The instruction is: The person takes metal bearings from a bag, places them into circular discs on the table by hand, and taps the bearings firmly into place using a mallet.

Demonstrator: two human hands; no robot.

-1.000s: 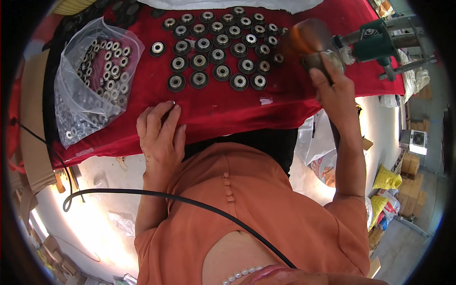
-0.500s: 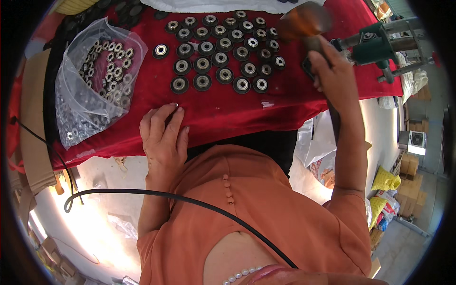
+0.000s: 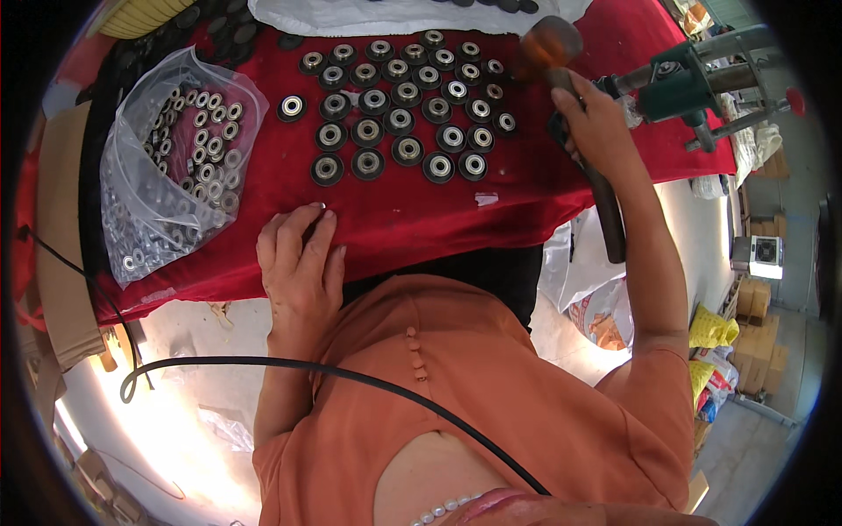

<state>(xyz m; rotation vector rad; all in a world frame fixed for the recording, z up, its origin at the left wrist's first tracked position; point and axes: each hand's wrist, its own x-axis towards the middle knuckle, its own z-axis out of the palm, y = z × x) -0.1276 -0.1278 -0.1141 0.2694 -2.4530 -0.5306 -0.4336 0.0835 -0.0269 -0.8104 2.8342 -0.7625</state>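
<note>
My right hand (image 3: 598,124) grips a mallet with an amber-brown head (image 3: 551,44), slightly blurred, at the right end of the rows of parts. Its long dark handle (image 3: 609,215) runs back beside my forearm. My left hand (image 3: 298,254) rests at the near edge of the red cloth, fingers slightly bent and apart, with nothing visible in them. Ahead of it, several black discs with metal bearings in their centres (image 3: 367,131) lie in loose rows. One such disc (image 3: 291,108) sits apart on the left. A clear plastic bag (image 3: 132,188) beside them holds many loose bearings (image 3: 216,145).
A green metal tool with a lever (image 3: 671,95) stands at the right end of the red-covered table (image 3: 421,219). Black discs (image 3: 232,35) are heaped at the far left, near a white sack (image 3: 386,19). A black cable (image 3: 289,359) crosses in front of my body.
My right hand and the mallet have shifted a little left, and the handle has swung clear of my forearm. My left hand stays at the cloth's edge. The whole view has shifted slightly.
</note>
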